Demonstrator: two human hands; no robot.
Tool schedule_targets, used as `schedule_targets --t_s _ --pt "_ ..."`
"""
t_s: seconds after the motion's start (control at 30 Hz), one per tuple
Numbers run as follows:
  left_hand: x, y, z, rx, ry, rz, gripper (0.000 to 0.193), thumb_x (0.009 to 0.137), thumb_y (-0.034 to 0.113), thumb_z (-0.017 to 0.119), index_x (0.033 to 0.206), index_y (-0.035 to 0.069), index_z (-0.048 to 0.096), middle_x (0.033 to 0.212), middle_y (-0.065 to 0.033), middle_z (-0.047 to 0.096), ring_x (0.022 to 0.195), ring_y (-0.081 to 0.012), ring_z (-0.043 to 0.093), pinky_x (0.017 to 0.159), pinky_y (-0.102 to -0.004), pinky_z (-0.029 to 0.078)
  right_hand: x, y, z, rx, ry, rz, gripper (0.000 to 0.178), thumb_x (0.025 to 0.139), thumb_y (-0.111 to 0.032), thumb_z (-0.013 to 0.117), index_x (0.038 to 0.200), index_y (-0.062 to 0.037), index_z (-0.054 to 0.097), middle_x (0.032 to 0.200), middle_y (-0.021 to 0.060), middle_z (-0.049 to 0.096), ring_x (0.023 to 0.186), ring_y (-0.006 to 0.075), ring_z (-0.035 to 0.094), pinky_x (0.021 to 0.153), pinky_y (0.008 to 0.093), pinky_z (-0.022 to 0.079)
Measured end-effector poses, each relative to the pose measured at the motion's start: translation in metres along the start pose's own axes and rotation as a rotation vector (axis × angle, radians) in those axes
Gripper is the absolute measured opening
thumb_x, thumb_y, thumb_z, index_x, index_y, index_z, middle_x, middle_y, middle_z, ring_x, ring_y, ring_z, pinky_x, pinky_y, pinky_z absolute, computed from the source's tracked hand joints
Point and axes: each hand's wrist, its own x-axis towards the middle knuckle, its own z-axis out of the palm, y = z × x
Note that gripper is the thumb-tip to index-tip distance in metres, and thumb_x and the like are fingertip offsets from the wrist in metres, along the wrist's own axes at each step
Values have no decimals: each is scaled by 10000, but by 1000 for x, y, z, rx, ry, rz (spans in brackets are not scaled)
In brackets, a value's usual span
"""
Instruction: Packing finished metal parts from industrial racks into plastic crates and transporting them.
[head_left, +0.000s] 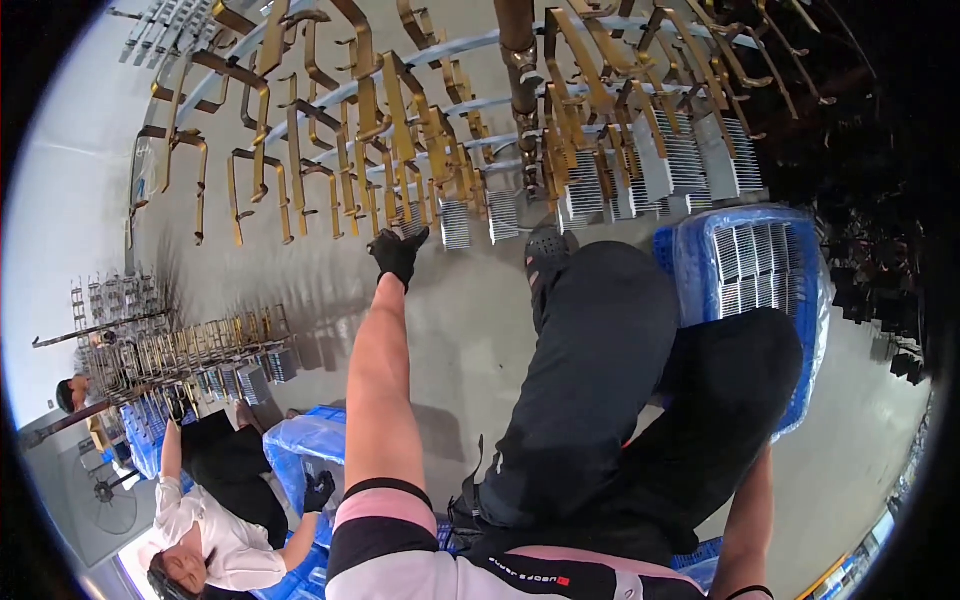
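My left hand (397,258), in a black glove, reaches out to the lower end of a hanging rack. Its thumb and fingers sit on either side of a small finned metal heat sink (407,219) and appear to grip its bottom end. More silvery heat sinks hang just to the right, the nearest one (455,224) apart from my hand. Brass-coloured hooks (400,120) hold them in rows. My right forearm (752,520) goes up behind my bent knee, and the right hand is hidden there.
A blue plastic-lined crate (820,300) of stacked finned parts stands right of my legs. A vertical rack pole (517,60) hangs ahead. At the lower left, a co-worker (225,520) in dark gloves sits by another lined blue crate (300,437) and a second rack (200,350).
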Motion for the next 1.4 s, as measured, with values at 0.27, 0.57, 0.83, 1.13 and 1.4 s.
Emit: schedule_targets --t_s 0.27,0.57,0.83,1.13,1.4 --pt "-4 1 38 -147 277 -145 771 509 513 885 934 -6 506 928 -187 572 845 -352 557 882 -458 407 -10 -12 -2 57 27 25 543 1006 -338 368 1450 -41 267 1471 83 334 1317 233 329 1113 356 250" --pt "-3 -23 50 -615 67 -176 1040 514 357 920 1268 30 283 1246 -255 429 1034 -349 539 950 -458 409 27 -58 44 -501 311 -246 460 974 -199 454 1397 -39 374 1388 103 435 1250 222 424 1059 352 329" --pt "-170 -5 -31 -1448 -221 -252 557 847 69 645 1348 164 419 1149 -78 544 957 -198 564 761 -360 517 -7 -122 81 -940 728 -520 440 933 -111 564 1351 -30 451 1285 122 529 1153 203 524 995 329 412" --pt "-250 183 -216 -782 143 730 743 750 151 743 1382 20 375 1215 -90 543 1048 -234 554 869 -359 481 -62 -294 306 -981 -88 -602 756 735 -324 785 1317 22 447 1240 180 535 1204 298 490 1036 402 365" --pt "-268 294 -223 -1101 -130 862 826 656 246 836 1325 -14 428 1287 -153 517 1206 -269 479 985 -397 401 -16 -271 344 -231 216 -723 866 730 -209 799 1388 21 285 1297 161 467 1177 251 502 997 382 398"
